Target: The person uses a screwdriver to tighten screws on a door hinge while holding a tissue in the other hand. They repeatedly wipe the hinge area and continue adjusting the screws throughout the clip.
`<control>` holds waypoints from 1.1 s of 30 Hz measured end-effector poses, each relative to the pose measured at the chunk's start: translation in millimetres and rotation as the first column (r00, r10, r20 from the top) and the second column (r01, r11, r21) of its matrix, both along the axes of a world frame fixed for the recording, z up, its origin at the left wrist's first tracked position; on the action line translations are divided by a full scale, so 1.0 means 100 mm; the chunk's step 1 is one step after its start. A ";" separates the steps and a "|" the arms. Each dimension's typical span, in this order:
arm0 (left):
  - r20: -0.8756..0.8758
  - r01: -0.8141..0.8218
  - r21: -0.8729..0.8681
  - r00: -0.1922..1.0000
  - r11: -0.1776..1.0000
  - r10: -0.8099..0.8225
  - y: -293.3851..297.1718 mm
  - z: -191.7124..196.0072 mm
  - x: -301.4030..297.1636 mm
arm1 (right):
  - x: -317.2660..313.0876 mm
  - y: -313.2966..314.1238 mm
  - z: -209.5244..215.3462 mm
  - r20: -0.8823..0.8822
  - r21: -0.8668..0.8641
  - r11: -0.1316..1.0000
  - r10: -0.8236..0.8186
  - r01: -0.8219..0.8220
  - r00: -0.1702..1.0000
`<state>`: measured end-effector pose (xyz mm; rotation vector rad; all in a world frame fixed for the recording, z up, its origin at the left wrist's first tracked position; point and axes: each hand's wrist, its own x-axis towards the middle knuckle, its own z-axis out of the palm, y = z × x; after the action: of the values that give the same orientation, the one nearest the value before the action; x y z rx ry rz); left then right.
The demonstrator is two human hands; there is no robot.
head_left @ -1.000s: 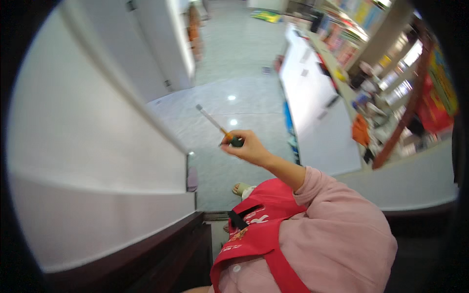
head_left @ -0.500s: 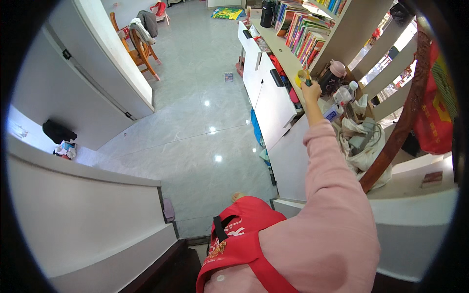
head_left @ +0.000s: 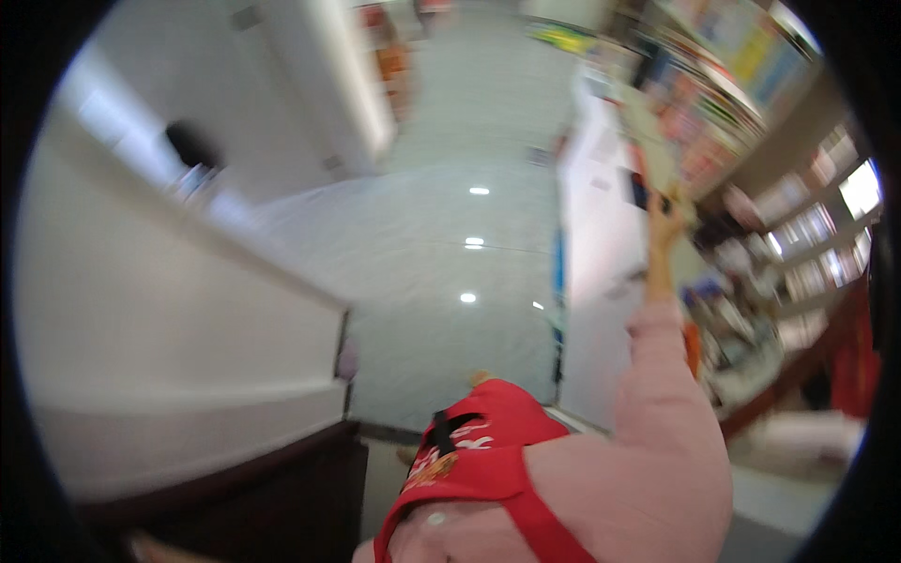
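Right hand [head_left: 664,218] is raised at the end of a long pink sleeve [head_left: 657,413], fingers curled shut around a small dark handle-like object [head_left: 642,190], likely the grip of the thin stick tool seen a second ago; blur hides the shaft now, so what kind of tool it is cannot be told for sure. Change: one second ago the hand held the tool out over the floor at mid-frame, half a second ago it was up at the shelves, and now it stays high against the white cabinet front [head_left: 601,244], just under the blurred shelves of coloured books [head_left: 723,103]; the view has swung again and smeared, so the head is turning fast. That reads as work carried on along the shelf side, tool in hand, nothing set down. Left hand is not in view. Outward from there: pink sleeve looks soft, knitted or fleece, matte; red fabric apron with printed front and dark strap [head_left: 469,450] sits over the chest, smooth cloth. Lower shelves [head_left: 751,319] hold small mixed items, too blurred to name. Floor [head_left: 469,272] is pale glossy tile or polished stone, throwing back round ceiling-light spots. Left side is a plain white smooth wall or counter face [head_left: 169,319] with a dark wooden edge [head_left: 235,488] below it.
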<state>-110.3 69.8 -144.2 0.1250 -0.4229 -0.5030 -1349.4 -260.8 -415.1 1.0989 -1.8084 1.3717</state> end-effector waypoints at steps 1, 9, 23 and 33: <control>-0.040 0.040 0.026 0.998 0.999 -0.039 -0.02 -0.11 -0.05 | 0.46 -0.04 0.09 0.072 0.027 0.986 0.160 -0.162 0.985; -0.248 0.007 -0.418 0.961 0.908 -0.122 -0.72 -0.29 -2.11 | 6.00 0.64 1.58 0.455 0.076 -0.090 0.889 -0.993 -0.046; -0.155 0.290 -0.618 0.867 0.731 -0.474 -0.40 -0.36 -2.06 | 9.11 1.65 3.02 0.215 0.183 -0.791 0.612 -0.584 -0.761; -0.237 0.170 -0.576 0.901 0.800 -0.363 -0.41 -0.40 -2.02 | 9.43 1.41 2.90 0.345 0.147 -0.885 0.465 -0.442 -0.816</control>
<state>-312.0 29.2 -184.0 -0.5821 -0.2307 -0.6564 -406.2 -119.9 -124.6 3.8755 0.6796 1.2840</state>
